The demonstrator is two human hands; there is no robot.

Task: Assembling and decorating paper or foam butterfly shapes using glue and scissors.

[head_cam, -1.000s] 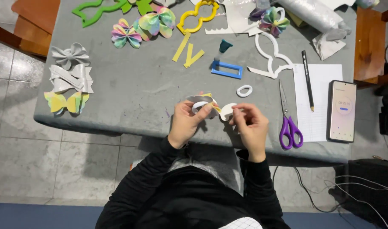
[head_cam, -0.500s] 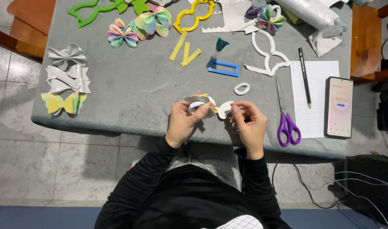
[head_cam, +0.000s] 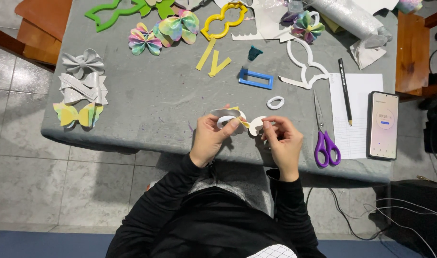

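Bow piece: a small white and yellow bow (head_cam: 232,117) held just above the near edge of the grey desk (head_cam: 156,105), between the two hands, with a second white lobe (head_cam: 256,125) on its right side.
Left hand: the left hand (head_cam: 210,138) is closed in a pinch on the bow, thumb over the white loop and fingers curled under it.
Right hand: the right hand (head_cam: 281,139) is nearly closed, its fingertips (head_cam: 266,125) touching the white lobe; whether it truly grips it or only steadies it is hard to tell from this height.
Risk: the folds look springy, so if the pinch loosens the loops could open out and lose their shape, or the small piece could slip off the near edge of the desk onto the tiled floor (head_cam: 32,167).
Near things: a small white ring (head_cam: 275,102) lies just beyond the bow, and a blue rectangular frame (head_cam: 255,79) further back.
Right side: purple scissors (head_cam: 324,136) lie beside a sheet of paper (head_cam: 357,114) with a black pencil (head_cam: 345,91) on it, and a phone (head_cam: 383,125) beyond.
Left side: silver bows (head_cam: 82,79) and a yellow-green bow (head_cam: 78,114) sit well apart from the hands.
Far edge: rainbow bows (head_cam: 163,32), yellow strips (head_cam: 213,58) and yellow (head_cam: 224,20), green (head_cam: 114,12) and white (head_cam: 305,64) bow outlines.
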